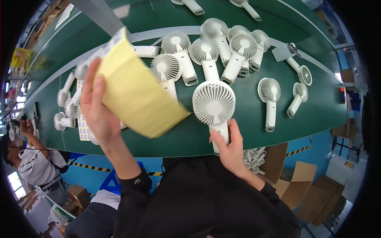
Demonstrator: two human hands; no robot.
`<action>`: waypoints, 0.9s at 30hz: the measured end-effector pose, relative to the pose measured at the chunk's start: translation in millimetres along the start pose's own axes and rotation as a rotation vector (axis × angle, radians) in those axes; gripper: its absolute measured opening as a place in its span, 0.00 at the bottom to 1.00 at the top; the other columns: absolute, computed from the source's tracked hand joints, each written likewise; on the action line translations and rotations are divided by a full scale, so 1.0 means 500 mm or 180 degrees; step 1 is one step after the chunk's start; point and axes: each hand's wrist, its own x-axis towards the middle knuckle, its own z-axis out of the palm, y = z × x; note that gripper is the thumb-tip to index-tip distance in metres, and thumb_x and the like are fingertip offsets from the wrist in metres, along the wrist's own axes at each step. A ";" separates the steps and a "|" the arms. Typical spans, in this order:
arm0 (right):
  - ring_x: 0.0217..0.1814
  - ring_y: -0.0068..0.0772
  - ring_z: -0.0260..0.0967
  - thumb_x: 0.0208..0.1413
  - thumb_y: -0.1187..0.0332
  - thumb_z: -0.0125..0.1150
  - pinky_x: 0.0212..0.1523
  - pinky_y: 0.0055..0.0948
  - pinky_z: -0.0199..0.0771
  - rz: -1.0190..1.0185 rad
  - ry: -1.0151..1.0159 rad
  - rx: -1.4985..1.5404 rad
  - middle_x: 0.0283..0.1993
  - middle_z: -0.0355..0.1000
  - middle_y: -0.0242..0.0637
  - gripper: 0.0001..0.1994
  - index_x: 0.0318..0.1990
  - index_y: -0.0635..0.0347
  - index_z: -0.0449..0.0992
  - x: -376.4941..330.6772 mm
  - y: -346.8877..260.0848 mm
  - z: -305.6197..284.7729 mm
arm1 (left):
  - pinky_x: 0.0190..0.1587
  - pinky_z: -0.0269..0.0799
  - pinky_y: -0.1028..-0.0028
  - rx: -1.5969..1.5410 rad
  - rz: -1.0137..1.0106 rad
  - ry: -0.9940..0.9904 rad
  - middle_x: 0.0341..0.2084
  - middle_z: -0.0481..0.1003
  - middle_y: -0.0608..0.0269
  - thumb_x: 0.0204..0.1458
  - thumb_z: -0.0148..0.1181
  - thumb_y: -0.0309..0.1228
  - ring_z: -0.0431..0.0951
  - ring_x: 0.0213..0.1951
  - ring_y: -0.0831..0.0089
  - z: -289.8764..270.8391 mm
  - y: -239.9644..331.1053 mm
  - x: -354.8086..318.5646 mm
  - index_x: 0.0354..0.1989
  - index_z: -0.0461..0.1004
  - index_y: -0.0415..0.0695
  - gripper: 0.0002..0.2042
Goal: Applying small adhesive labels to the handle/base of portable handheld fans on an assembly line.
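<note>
My left hand point(98, 109) holds up a yellow sheet point(137, 91) above the green table point(254, 135); the sheet is tilted and blurred. My right hand point(229, 148) grips the handle of a white hand-held fan point(214, 104), its round grille facing up near the table's front edge. The yellow sheet hangs just left of that fan and covers part of the fans behind it.
Several white hand-held fans point(222, 51) lie in a heap at the table's middle, more at the left point(69, 103) and right point(270, 99). A sticker sheet point(83, 129) lies near the left. Open cardboard boxes point(293, 178) stand on the floor. Another person point(31, 158) sits at far left.
</note>
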 end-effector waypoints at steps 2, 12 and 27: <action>0.34 0.14 0.63 0.61 0.67 0.60 0.36 0.19 0.65 0.0301 0.0155 -0.0153 0.35 0.70 0.29 0.11 0.44 0.65 0.69 0.009 0.006 -0.015 | 0.56 0.72 0.70 0.0081 -0.0018 -0.0064 0.54 0.73 0.52 0.60 0.54 0.24 0.76 0.52 0.67 -0.002 0.003 0.001 0.60 0.67 0.34 0.19; 0.23 0.22 0.65 0.56 0.63 0.66 0.27 0.25 0.66 0.0188 0.0225 -0.1632 0.27 0.72 0.35 0.13 0.34 0.66 0.73 0.000 0.038 0.017 | 0.50 0.70 0.79 0.1034 -0.0617 -0.0835 0.51 0.74 0.60 0.59 0.56 0.25 0.75 0.47 0.78 0.025 -0.074 -0.072 0.59 0.70 0.38 0.18; 0.49 0.42 0.73 0.46 0.77 0.71 0.50 0.32 0.73 -0.2362 0.0173 -0.2507 0.48 0.73 0.43 0.20 0.49 0.63 0.75 0.122 -0.105 0.006 | 0.45 0.74 0.77 0.1185 -0.1037 -0.1570 0.42 0.78 0.59 0.55 0.61 0.24 0.79 0.42 0.77 0.040 -0.078 -0.152 0.55 0.72 0.41 0.18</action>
